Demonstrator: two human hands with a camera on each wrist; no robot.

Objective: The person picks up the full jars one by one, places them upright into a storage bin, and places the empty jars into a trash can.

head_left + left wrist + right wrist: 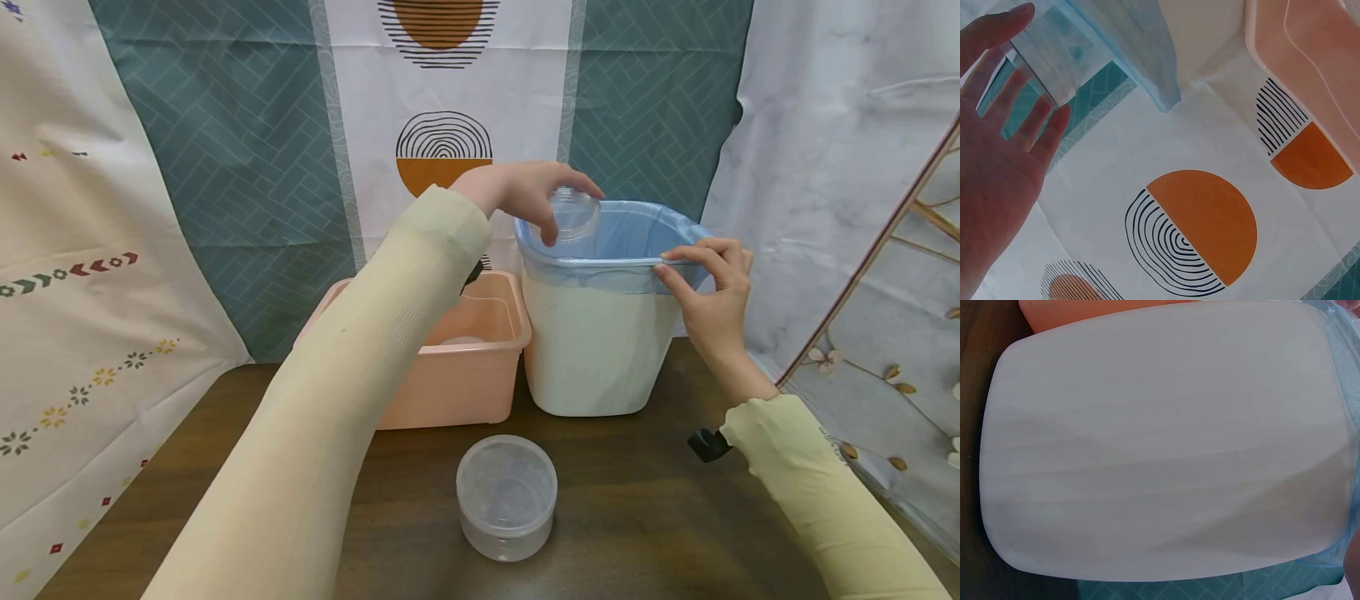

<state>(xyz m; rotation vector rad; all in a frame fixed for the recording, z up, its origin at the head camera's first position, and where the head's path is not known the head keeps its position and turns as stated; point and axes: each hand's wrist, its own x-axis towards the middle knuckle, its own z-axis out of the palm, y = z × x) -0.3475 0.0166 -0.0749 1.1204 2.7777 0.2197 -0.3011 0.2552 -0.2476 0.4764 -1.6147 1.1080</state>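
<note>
My left hand grips a clear plastic container at the left side of the bin's mouth. In the left wrist view the container lies between thumb and fingers, tilted, beside the blue liner. On the right, my right hand pinches the front right rim of the white trash bin, over its blue bag, between thumb and forefinger. Only a bit of that hand shows at the right wrist view's edge; the bin wall fills most of it.
A second clear round container stands on the dark wooden table, in front of the bin. Left of the bin is a pink basin, partly behind my left arm, with something translucent inside. Patterned cloths hang behind and at both sides.
</note>
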